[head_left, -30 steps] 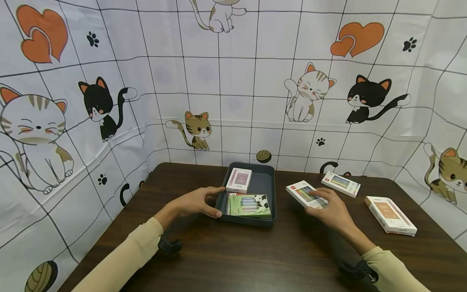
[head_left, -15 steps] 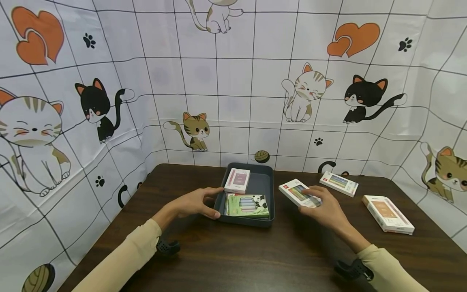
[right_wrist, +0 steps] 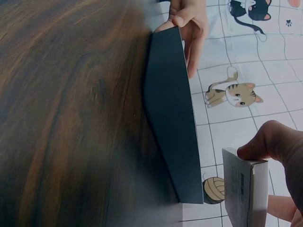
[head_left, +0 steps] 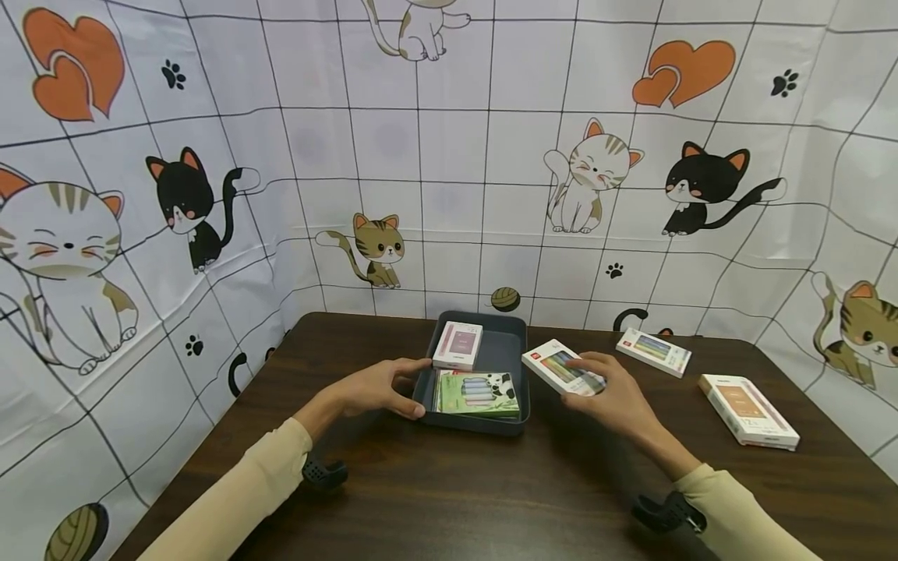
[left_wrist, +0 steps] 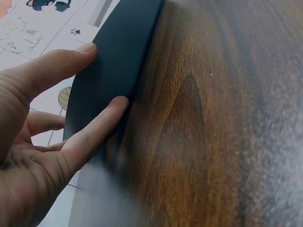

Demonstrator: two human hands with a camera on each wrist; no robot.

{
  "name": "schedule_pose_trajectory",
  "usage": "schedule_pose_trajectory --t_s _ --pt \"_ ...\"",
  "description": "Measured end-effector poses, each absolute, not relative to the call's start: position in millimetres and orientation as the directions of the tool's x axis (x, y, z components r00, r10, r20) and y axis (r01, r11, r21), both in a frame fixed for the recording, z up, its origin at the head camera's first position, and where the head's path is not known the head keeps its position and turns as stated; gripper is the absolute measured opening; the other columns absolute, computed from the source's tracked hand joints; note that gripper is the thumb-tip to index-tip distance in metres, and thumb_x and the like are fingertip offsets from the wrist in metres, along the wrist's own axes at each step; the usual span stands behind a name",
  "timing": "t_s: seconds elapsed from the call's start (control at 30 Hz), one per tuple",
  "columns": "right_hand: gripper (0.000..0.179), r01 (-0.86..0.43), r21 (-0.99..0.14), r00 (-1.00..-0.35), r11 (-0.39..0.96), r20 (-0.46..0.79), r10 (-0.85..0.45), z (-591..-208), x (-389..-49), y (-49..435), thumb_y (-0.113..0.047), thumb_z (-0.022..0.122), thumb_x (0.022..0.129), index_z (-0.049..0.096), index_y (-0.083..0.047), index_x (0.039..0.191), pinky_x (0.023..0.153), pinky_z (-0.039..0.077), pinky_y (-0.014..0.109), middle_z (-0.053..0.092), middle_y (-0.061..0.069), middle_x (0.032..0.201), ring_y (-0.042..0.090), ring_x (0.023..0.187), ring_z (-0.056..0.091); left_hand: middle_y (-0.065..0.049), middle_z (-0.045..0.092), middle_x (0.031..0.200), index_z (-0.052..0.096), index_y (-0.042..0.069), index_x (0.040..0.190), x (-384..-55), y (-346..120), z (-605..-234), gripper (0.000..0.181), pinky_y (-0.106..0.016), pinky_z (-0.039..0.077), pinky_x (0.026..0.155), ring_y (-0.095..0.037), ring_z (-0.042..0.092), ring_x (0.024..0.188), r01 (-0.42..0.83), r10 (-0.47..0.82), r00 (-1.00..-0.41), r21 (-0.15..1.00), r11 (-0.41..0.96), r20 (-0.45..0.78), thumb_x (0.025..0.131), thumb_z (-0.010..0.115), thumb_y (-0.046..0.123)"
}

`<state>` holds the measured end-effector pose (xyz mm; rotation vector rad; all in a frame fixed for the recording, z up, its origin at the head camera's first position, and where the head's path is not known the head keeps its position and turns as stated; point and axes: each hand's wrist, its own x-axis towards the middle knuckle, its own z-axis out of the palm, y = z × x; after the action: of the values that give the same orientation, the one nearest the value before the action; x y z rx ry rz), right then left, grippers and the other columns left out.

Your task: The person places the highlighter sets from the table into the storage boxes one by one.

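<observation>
A dark grey tray [head_left: 503, 343] stands on the table. My left hand [head_left: 379, 388] rests its thumb and fingers against the tray's left wall, the fingers fairly straight; in the left wrist view the fingertips touch the tray's outer side [left_wrist: 116, 61]. In the tray lie a white box with a pink panel [head_left: 458, 347] and a green panda-print box [head_left: 479, 394]. My right hand [head_left: 617, 399] pinches a flat white box with coloured stripes [head_left: 556, 363], held tilted just off the tray's right wall. The right wrist view shows this white box [right_wrist: 239, 189] edge-on, apart from the tray.
Right of my right hand lie another striped white box [head_left: 654, 352] and, nearer, a white box with an orange panel [head_left: 749, 411]. The dark wooden table [head_left: 449, 499] meets a cat-print cloth wall [head_left: 456, 195] behind the tray.
My right hand has carried the striped white box leftward, close to the tray's right wall. The left hand has stayed at the tray's left side.
</observation>
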<state>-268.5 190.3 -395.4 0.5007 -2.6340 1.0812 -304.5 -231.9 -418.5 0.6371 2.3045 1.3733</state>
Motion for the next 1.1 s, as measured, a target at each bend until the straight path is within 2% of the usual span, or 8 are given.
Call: schedule_pose_trajectory --t_s 0.33,0.63,0.9,1.1 --pt "0.054 -0.448 -0.631 -0.892 0.633 0.363 -0.270 -397.6 -274.2 176.1 -0.025 0.084 0.080 0.070 -0.006 0.129 0.086 0.042 0.042 0.052 0.018 0.142 0.037 0.117 0.051 -0.013 0.022 0.163 0.029 0.013 0.162 -304.5 -229.8 -414.9 0.102 -0.055 0.042 0.106 -0.046 0.033 0.142 0.194 0.559 -0.823 0.879 0.436 -0.096 0.081 0.090 0.026" --pt "0.052 -0.517 -0.628 -0.856 0.582 0.398 -0.330 -398.5 -279.0 168.1 -0.022 0.084 0.079 0.071 -0.006 0.127 0.084 0.043 0.042 0.054 0.017 0.139 0.034 0.113 0.053 -0.013 0.022 0.164 0.028 0.012 0.162 -304.9 -229.8 -413.0 0.102 -0.055 0.040 0.107 -0.046 0.032 0.143 0.206 0.564 -0.821 0.876 0.437 -0.088 0.082 0.089 0.025" --pt "0.051 -0.534 -0.629 -0.845 0.564 0.375 -0.382 -397.7 -282.5 158.0 -0.021 0.083 0.079 0.071 -0.008 0.126 0.082 0.045 0.041 0.053 0.016 0.139 0.032 0.108 0.054 -0.013 0.021 0.164 0.027 0.013 0.163 -303.9 -231.7 -413.1 0.102 -0.052 0.044 0.104 -0.046 0.031 0.143 0.197 0.563 -0.821 0.883 0.427 -0.089 0.082 0.089 0.026" --pt "0.051 -0.557 -0.619 -0.829 0.554 0.363 -0.426 -396.8 -284.3 152.3 -0.022 0.081 0.079 0.071 -0.010 0.128 0.083 0.044 0.042 0.052 0.014 0.140 0.032 0.109 0.054 -0.013 0.022 0.163 0.028 0.014 0.163 -302.9 -232.4 -415.0 0.102 -0.055 0.041 0.106 -0.045 0.033 0.143 0.201 0.560 -0.823 0.874 0.443 -0.094 0.082 0.089 0.027"
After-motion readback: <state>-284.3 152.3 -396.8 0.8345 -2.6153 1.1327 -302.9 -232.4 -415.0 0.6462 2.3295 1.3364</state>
